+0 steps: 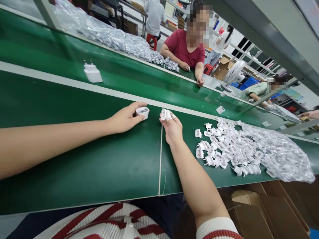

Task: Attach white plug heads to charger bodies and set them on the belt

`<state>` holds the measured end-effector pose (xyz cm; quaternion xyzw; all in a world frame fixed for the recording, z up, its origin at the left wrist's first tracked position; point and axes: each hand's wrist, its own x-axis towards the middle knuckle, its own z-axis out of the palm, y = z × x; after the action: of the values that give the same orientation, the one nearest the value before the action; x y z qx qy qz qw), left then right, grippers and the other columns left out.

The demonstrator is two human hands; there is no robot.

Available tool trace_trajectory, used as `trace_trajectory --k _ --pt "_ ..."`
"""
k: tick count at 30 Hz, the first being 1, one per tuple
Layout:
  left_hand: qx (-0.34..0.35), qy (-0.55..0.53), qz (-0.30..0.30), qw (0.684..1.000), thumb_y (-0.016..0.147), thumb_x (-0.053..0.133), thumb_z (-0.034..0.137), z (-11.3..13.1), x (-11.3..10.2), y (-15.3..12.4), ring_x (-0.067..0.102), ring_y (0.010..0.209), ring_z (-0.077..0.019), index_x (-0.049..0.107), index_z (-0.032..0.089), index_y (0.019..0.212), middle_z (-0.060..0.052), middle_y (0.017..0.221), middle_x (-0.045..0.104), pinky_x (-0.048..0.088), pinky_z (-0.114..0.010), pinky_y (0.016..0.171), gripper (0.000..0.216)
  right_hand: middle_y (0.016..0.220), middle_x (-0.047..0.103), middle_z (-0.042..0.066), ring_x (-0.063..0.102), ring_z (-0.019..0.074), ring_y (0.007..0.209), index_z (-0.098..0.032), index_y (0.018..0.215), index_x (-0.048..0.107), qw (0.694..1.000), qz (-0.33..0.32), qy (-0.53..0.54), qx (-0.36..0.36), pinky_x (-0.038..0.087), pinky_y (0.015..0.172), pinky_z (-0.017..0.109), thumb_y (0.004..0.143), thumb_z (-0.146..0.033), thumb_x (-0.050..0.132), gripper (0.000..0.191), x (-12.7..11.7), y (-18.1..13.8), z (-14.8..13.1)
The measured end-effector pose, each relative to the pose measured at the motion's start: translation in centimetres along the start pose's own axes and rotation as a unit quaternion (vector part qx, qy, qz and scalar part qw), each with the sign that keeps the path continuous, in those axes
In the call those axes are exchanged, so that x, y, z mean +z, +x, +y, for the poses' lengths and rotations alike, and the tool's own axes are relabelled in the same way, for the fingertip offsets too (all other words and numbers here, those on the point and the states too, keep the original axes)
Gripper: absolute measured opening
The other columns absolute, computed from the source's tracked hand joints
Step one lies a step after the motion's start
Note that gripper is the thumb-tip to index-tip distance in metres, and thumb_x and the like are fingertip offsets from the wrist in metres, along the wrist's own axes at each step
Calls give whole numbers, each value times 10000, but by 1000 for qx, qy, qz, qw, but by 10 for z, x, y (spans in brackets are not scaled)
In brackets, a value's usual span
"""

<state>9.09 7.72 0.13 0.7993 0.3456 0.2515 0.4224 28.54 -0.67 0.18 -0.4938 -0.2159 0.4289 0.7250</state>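
Observation:
My left hand grips a white charger housing, its oval opening turned up and toward the right. Some darker parts show inside that opening. Just to the right, my right hand pinches a small white plug cap between its fingers. A finger of that hand seems to have a white cover on it. A narrow gap separates the two pieces. Right of my right hand lies a heap of white plug caps, several with pins sticking out, spilling from a clear plastic bag.
On the green belt ahead sits an assembled white charger, with more white pieces farther right. Across it, a co-worker in a red shirt handles small parts beside another bag. Cardboard boxes stand below right.

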Motion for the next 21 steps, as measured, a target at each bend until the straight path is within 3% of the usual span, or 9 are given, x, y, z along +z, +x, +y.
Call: trace_trajectory --k 3,6,8,10,14,17,19,21 --pt "27 -13 -48 998 953 568 565 4 -2 -42 658 1288 -271 421 224 1557 -104 1494 651 507 -414 1128 710 991 808 35 758 187 945 -215 987 758 996 -62 -67 -16 636 885 345 727 -323 854 297 5 -13 -8" --pt "60 -5 -121 991 958 576 528 6 -4 -63 657 1302 -265 441 278 1554 -76 1498 653 512 -409 1122 660 1014 804 20 731 163 871 -238 1043 785 976 -134 -158 -64 618 796 301 728 -408 869 367 9 -26 -18" --pt "77 -5 -126 989 901 661 527 2 -6 -67 620 1352 -282 416 276 1577 -92 1533 618 494 -429 1154 762 982 798 11 694 137 766 -252 1057 785 963 -175 -194 -63 594 696 277 723 -446 880 397 10 -33 -24" --pt "80 -1 -95 992 814 761 576 -2 -8 -65 612 1338 -303 464 255 1541 -114 1500 625 496 -447 1152 849 974 792 15 672 128 722 -256 1027 774 957 -199 -204 -57 579 654 277 737 -497 877 391 12 -38 -29" --pt "90 15 -81 992 854 711 621 -6 -8 -60 673 1113 -279 719 244 1184 -80 1180 738 557 -406 984 501 886 756 20 673 146 709 -233 816 692 941 -234 -209 -123 597 697 342 804 -558 833 354 16 -47 -31" --pt "122 1 -99 988 891 682 565 -3 -9 -58 674 1060 -254 758 255 1103 -57 1096 752 546 -369 944 384 973 744 16 685 150 740 -254 972 681 920 -247 -242 -185 616 745 366 796 -478 870 342 19 -54 -30" --pt "131 -4 -101 986 868 711 544 -1 -11 -58 673 1057 -251 760 254 1113 -53 1103 753 538 -360 948 383 1096 746 34 696 154 803 -274 1119 665 905 -232 -282 -216 622 766 356 778 -437 894 441 19 -60 -31" --pt "130 -3 -105 986 855 722 529 0 -12 -58 671 1058 -254 759 248 1111 -54 1108 753 531 -356 950 382 1077 761 39 700 165 829 -264 1086 683 888 -212 -333 -238 623 776 354 780 -412 899 403 19 -66 -31"
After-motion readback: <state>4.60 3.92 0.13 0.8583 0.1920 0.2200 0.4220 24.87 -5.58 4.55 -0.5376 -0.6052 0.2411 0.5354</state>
